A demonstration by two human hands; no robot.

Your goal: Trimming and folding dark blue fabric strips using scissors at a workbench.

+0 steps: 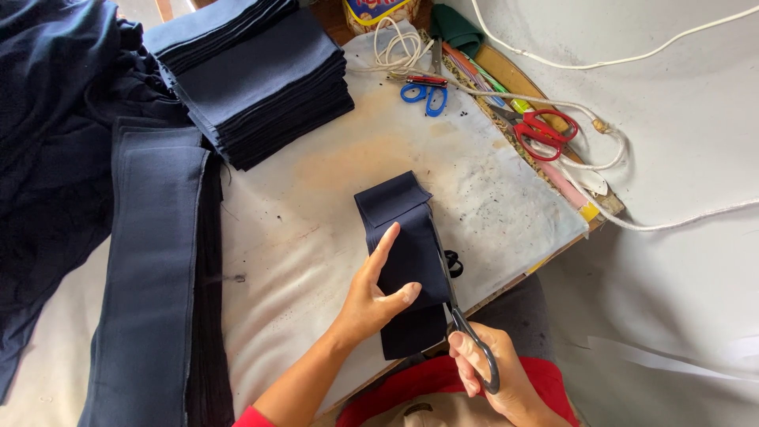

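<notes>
A folded strip of dark navy cloth [399, 237] lies on the white worktable [316, 205], its near end hanging over the table's front edge. My left hand [375, 292] presses flat on the cloth, fingers spread. My right hand [494, 379] grips the handles of black scissors [462, 324], whose blades run along the right edge of the cloth.
A tall stack of cut navy pieces [253, 75] stands at the back left, and long navy strips [154, 269] lie at the left. Blue scissors [425, 95], red scissors [538, 128], white cord [601, 154] and pens lie at the back right.
</notes>
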